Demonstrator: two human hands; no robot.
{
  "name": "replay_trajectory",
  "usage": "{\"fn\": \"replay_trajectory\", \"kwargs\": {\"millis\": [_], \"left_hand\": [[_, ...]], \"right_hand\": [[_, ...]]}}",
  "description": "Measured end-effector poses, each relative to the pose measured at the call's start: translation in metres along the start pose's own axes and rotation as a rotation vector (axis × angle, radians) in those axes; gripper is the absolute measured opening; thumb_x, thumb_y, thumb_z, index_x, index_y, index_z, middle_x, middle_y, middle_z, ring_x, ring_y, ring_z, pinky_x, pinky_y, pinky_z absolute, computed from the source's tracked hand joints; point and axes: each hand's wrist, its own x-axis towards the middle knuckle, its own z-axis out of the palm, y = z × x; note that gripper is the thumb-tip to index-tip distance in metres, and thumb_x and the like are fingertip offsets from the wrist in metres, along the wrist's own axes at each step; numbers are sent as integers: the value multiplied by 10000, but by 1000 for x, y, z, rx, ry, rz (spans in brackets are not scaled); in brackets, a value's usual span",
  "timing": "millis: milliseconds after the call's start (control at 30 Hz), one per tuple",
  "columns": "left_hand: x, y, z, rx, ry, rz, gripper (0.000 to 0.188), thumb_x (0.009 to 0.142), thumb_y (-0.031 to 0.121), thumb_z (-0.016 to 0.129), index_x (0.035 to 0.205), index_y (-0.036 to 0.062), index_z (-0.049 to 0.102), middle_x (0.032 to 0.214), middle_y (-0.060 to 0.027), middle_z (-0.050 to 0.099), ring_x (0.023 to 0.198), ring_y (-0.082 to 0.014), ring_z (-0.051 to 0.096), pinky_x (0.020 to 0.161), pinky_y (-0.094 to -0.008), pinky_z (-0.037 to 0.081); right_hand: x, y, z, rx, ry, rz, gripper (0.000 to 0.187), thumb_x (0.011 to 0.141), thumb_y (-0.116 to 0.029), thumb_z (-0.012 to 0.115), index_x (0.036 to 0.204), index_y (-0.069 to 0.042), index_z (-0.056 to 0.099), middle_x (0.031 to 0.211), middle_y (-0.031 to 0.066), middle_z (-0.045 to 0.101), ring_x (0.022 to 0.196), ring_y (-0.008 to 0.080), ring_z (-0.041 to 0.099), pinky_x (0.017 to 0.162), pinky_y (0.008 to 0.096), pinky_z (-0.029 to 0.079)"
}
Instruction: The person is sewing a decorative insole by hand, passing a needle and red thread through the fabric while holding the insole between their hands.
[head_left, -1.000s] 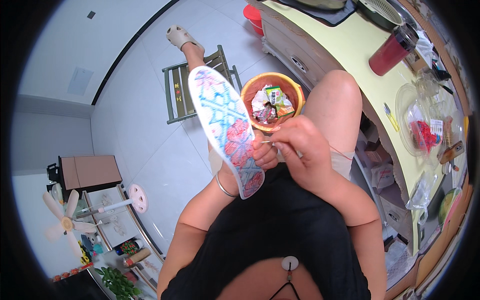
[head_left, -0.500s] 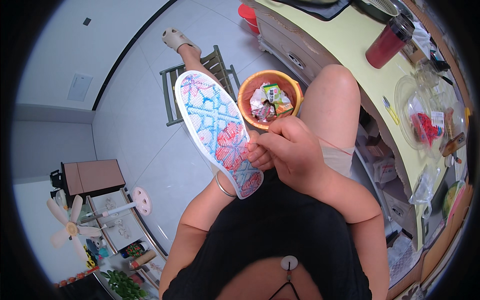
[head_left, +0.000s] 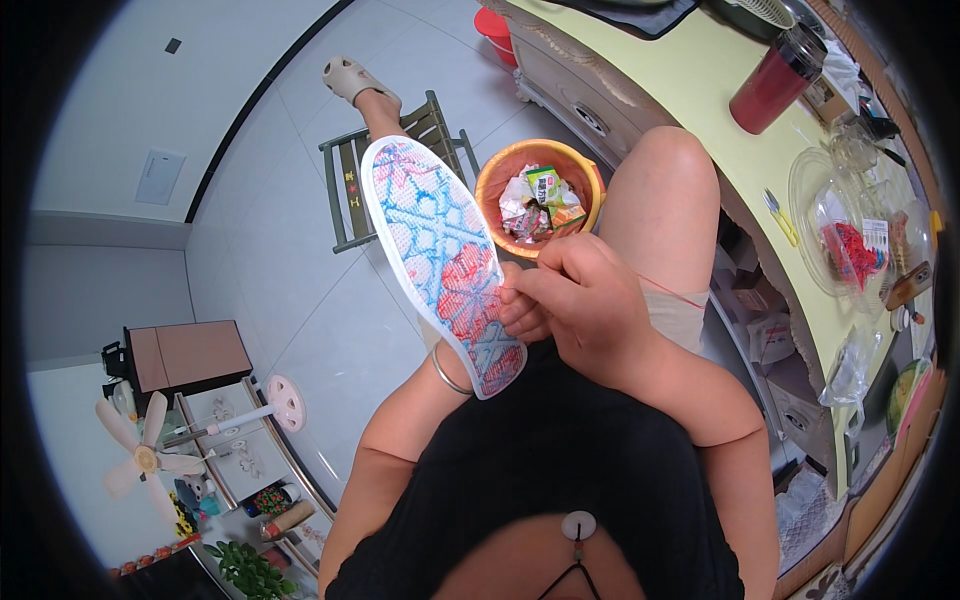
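A shoe insole with a white rim and blue and red cross-stitch threads is held tilted in front of me. My left hand is mostly hidden behind it, closed on its right side, with a bangle at the wrist. My right hand is closed in a pinch against the insole's right edge. A red thread runs from behind this hand across my thigh. Whatever sits between the pinching fingertips is too small to make out.
Beyond the hands stands an orange bin with wrappers inside. A folding stool is under my outstretched leg. The pale yellow counter at right bears a red flask, a yellow-handled fork and plastic containers. A fan stands left.
The insole has tipped slightly, its far end shifting a little to the right and looking narrower. My right hand stays in nearly the same pinch at its edge.
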Motion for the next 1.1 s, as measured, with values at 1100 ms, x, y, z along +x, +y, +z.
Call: {"fn": "replay_trajectory", "kwargs": {"millis": [1100], "left_hand": [[-15, -6, 25, 495, 387, 62, 137, 849, 29, 637, 949, -55, 596, 898, -99, 661, 810, -120, 631, 751, -244, 517]], "right_hand": [[-53, 45, 9, 996, 139, 944, 415, 794, -46, 700, 1176, -16, 540, 1097, 55, 610, 970, 148, 590, 824, 299, 499]]}}
